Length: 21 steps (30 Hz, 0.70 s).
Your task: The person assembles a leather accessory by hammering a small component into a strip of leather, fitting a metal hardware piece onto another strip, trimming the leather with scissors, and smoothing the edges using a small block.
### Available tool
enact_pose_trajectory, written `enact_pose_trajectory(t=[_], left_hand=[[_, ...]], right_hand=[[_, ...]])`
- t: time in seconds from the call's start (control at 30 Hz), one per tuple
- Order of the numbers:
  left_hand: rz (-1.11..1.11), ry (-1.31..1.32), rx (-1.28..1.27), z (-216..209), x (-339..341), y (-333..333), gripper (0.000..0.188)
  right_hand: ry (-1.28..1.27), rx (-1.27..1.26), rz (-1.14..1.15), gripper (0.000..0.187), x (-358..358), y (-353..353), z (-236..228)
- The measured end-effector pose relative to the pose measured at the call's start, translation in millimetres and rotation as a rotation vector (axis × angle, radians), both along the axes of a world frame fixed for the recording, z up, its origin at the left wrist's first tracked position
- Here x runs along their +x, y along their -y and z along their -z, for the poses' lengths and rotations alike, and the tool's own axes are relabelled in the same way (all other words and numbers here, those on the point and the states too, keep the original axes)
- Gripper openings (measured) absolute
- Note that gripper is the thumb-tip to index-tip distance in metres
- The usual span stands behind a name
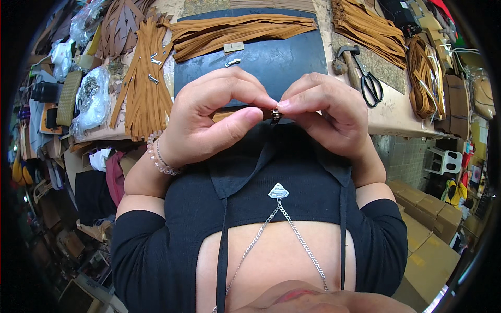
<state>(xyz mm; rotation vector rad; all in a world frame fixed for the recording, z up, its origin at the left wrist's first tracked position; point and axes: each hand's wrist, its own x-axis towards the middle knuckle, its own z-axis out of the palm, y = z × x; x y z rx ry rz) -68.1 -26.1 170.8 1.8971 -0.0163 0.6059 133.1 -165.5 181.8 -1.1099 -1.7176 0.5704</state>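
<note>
I see my left hand (209, 122) and right hand (326, 115) meeting near my chest, fingertips pinched together on a small metal slider (275, 114) at a black zipper tape (250, 167). It looks light, hard and slippery; the soft tape gives better purchase.

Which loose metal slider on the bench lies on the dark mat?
The metal slider just below the small tan tag; the other two sliders lie on the tan strips.

Leather-goods workshop: tan strap bundles (237, 28), scissors (369, 82), hammer (348, 57) on cluttered workbench (396, 112)
</note>
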Motion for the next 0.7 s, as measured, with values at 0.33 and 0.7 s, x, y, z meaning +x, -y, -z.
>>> enact_pose_trajectory(t=[0.33,0.7], left_hand=[[-0.087,-0.06,0.019,3,2,4,0.013],[-0.099,-0.012,-0.597,22,9,26,0.004]], right_hand=[[-0.052,0.025,-0.011,0.032,-8,-5,7],[-0.074,0.085,0.027,0.029,-14,-5,17]])
